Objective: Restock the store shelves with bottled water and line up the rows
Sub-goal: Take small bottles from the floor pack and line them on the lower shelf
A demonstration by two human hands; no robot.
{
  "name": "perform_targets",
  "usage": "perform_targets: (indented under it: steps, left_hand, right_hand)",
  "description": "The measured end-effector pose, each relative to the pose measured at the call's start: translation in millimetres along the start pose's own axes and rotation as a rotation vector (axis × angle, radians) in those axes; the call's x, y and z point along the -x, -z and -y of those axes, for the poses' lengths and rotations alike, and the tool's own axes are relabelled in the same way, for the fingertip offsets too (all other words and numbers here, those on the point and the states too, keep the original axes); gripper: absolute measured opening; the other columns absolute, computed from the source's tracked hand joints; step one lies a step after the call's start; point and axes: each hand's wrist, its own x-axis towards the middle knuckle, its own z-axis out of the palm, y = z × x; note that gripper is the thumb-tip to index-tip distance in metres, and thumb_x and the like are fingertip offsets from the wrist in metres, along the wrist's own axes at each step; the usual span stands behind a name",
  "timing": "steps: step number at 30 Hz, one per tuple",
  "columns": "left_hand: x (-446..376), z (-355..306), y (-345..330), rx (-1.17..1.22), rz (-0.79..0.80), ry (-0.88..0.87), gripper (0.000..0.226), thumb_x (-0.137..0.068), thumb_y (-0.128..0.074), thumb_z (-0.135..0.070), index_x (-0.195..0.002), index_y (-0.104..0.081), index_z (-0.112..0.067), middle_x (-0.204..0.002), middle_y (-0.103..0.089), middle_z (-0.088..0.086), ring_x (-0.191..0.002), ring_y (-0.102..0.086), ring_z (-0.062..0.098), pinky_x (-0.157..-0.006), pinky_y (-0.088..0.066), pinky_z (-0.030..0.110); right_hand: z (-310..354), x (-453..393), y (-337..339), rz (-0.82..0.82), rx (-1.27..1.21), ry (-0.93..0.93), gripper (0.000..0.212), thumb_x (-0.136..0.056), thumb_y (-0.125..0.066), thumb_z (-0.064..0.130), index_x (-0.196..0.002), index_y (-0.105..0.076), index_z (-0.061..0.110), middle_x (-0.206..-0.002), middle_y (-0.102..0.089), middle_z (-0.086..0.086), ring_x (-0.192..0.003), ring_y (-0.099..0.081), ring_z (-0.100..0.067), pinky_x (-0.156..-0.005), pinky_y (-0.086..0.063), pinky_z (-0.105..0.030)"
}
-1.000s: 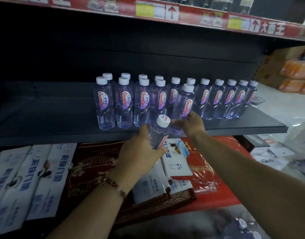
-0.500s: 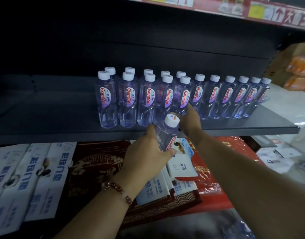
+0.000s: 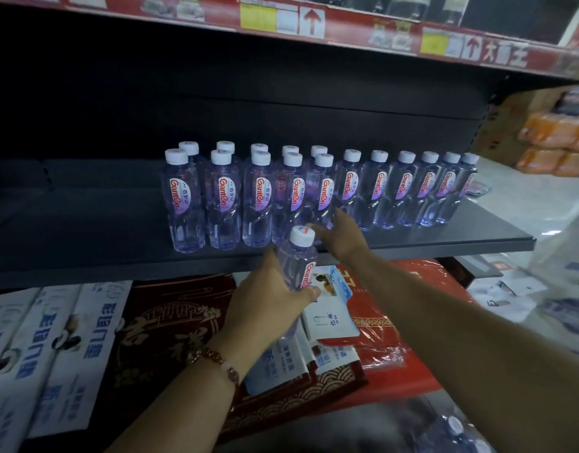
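Note:
Clear water bottles [image 3: 258, 197] with white caps and red-lettered labels stand on the dark shelf [image 3: 85, 230], two deep on the left and in a single row [image 3: 405, 191] to the right. My left hand [image 3: 268, 305] grips one more bottle [image 3: 298, 259], held upright just below and in front of the shelf's front edge. Above it, my right hand [image 3: 343, 237] rests over the shelf with fingers spread. It holds nothing, and its fingertips are at the base of the rightmost front-row bottle [image 3: 324, 194].
The left half of the shelf is bare. A red price strip [image 3: 314, 24] edges the shelf above. Below lie white boxes [image 3: 52, 338], a dark red gift box [image 3: 170, 322] and a red wrapped box [image 3: 396, 305]. More bottles [image 3: 455, 429] sit at lower right, with orange packs [image 3: 556, 142] at far right.
My right hand set its bottle into the front row and let go, its fingers now spread at the base. My left hand has kept its bottle below the shelf edge.

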Motion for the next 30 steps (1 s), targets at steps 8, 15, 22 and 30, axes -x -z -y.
perform_targets:
  steps: [8,15,22,30]
  left_hand:
    - [2,-7,-19,0.256,-0.004,0.127,0.065,-0.05,-0.077,-0.066,-0.107,-0.058,-0.043,-0.094,-0.073,-0.019,-0.088,-0.071,0.005,-0.089,-0.057,0.043]
    - [21,-21,-43,0.349,0.026,0.21,0.081,-0.047,-0.08,-0.068,-0.118,-0.058,-0.035,-0.111,-0.07,-0.013,-0.097,-0.071,0.013,-0.091,-0.058,0.046]
    - [36,-20,-62,0.339,0.037,0.217,0.05,-0.071,-0.088,-0.046,-0.109,-0.057,-0.035,-0.098,-0.071,-0.016,-0.088,-0.072,0.006,-0.084,-0.06,0.035]
    - [46,-12,-58,0.112,0.212,0.055,0.051,-0.083,-0.078,-0.047,-0.123,-0.05,-0.035,-0.103,-0.071,-0.019,-0.089,-0.068,-0.008,-0.086,-0.056,0.023]
  right_hand:
    - [-55,138,23,0.235,-0.161,-0.041,0.051,-0.091,-0.057,0.041,-0.141,-0.05,0.034,-0.136,-0.059,0.012,-0.124,-0.056,-0.006,-0.108,-0.045,-0.034]
    - [-83,184,23,0.341,-0.284,-0.051,0.054,-0.084,-0.075,0.017,-0.131,-0.056,0.033,-0.117,-0.071,0.006,-0.103,-0.07,-0.011,-0.092,-0.054,-0.031]
    - [-89,187,33,0.292,-0.189,0.083,0.049,-0.081,-0.078,0.028,-0.125,-0.057,0.033,-0.115,-0.071,0.013,-0.103,-0.069,-0.006,-0.087,-0.055,-0.028]
    - [-107,173,25,0.319,-0.121,0.057,0.048,-0.066,-0.083,0.024,-0.109,-0.06,0.023,-0.1,-0.074,0.005,-0.089,-0.072,-0.009,-0.081,-0.059,-0.035]
